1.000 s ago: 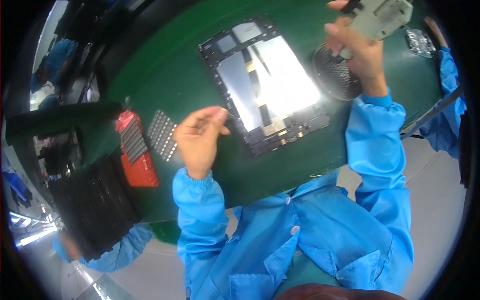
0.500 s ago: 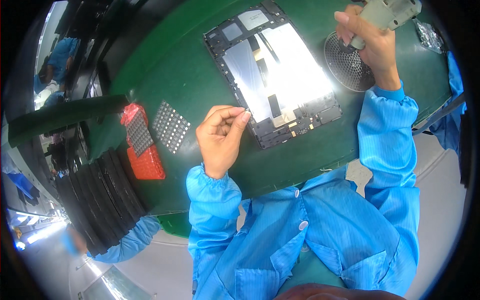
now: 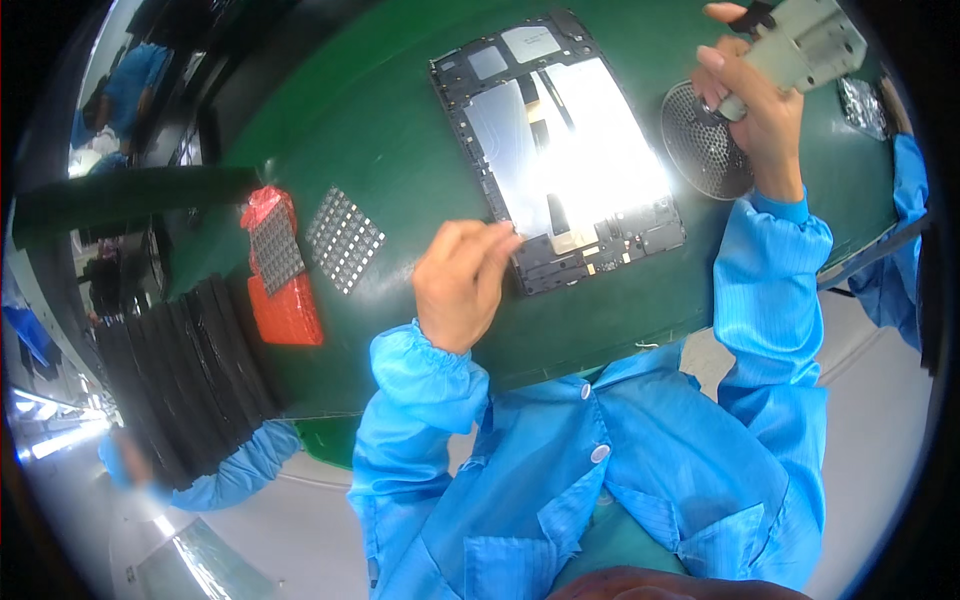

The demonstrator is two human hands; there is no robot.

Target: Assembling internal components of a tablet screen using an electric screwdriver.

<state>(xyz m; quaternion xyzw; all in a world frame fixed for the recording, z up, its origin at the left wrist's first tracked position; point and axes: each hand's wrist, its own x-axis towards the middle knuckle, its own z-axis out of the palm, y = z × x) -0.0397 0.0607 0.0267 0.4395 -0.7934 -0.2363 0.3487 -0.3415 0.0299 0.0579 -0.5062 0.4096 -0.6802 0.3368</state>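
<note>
Green bench (image 3: 390, 140) carries an opened tablet (image 3: 575, 160), set between both hands. Left hand (image 3: 460, 285): fingers pinched together at the tablet's near-left edge; any small part between them cannot be confirmed. Right hand (image 3: 765, 115): fingers partly curled against a pale grey device (image 3: 805, 52), grip undetermined, beside a round perforated dish (image 3: 700, 150). Farther left: gridded sheet (image 3: 345, 240), red packet (image 3: 288, 312).

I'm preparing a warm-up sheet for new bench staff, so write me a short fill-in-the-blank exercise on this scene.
The left hand is at the edge of the flat dark-framed device; the pale tool is in the ____ hand.
One dotted sheet lies on a ____ packet.
The other dotted sheet lies on the ____ tabletop.

Missing words: right; red; green.
</note>
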